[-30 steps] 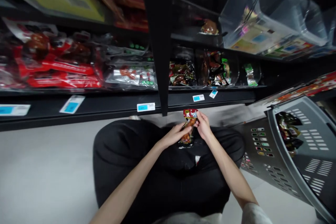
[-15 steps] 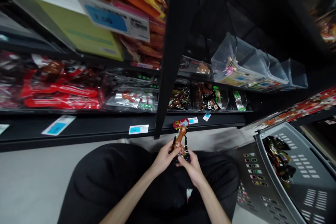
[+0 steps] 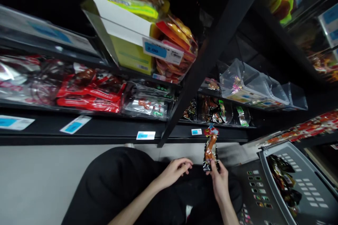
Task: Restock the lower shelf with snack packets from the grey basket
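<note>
My right hand [image 3: 219,179] grips the lower end of a sealed snack packet [image 3: 210,147] between thumb and fingers. The packet is black-edged with a red top, and a brown, glossy, drumstick-like piece shows through its front. It stands nearly upright before the bottom shelf. To the left, over my lap, my left hand [image 3: 175,171] is apart from the packet, its fingers loosely curled and open with nothing seen in them. At my right stands a grey shopping basket [image 3: 277,179] holding several dark packets [image 3: 281,170].
A black shelf edge [image 3: 111,132] with price tags runs in front of me, split by a slanting black post [image 3: 206,59]. Red packets [image 3: 91,93] fill the bottom shelf at left. Clear plastic bins [image 3: 253,81] stand on the right shelf. Pale floor [image 3: 39,182] shows at left.
My left hand has let go of the snack packet. My right hand has carried the packet rightward, towards the basket side. The view has shifted, so the shelves sit lower and further right.
</note>
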Demonstrator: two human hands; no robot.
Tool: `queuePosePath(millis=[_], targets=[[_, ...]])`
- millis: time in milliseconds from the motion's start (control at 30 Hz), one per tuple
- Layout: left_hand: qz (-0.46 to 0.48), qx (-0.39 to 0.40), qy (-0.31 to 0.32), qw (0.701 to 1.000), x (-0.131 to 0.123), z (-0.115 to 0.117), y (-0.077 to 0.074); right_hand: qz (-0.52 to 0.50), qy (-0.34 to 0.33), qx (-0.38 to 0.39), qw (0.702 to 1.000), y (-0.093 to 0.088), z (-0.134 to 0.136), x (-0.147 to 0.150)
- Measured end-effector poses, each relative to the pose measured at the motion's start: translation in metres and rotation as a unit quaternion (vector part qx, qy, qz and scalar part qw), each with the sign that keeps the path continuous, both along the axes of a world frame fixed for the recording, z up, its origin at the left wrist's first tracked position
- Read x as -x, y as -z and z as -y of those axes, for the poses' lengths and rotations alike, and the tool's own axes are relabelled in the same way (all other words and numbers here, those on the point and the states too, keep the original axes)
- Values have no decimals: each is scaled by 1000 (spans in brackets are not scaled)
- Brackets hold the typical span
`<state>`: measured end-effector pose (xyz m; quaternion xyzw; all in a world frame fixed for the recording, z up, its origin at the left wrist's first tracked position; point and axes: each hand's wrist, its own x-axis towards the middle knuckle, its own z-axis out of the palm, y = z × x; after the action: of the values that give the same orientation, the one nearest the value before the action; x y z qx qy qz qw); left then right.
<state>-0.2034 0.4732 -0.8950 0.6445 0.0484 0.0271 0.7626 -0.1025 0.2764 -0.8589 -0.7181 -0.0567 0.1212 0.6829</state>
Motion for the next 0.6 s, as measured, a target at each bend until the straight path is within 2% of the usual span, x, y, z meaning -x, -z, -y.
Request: queuePosePath(millis=[100,167,233,267,333,433,533,600], targets=[[5,0,-5,1000,-1,1,6,54,25,2,998,-36,-25,-58],[2,13,-9,1000,-1,1,9,106,-11,-5,994,-61,-51,-104],[-4,18,-20,1000,-1,1,11,136,-23,-28,990,-75,-73,-144],[-8,18,-26,999,-1,1,12,146,-22,-22,989,-76,-80,-159],[-16,17,-36,999,-1,-1,13,167,4,6,986,-64,-84,-175],[-30,9,-42,999,-3,-3,12,213,22,82,973,-22,-62,-165],[-52,-17,-31,998,-1,-4,9,226,-41,217,949,17,-31,-136],[-66,-44,-12,997,2,-4,8,198,-118,295,928,29,-22,-118]])
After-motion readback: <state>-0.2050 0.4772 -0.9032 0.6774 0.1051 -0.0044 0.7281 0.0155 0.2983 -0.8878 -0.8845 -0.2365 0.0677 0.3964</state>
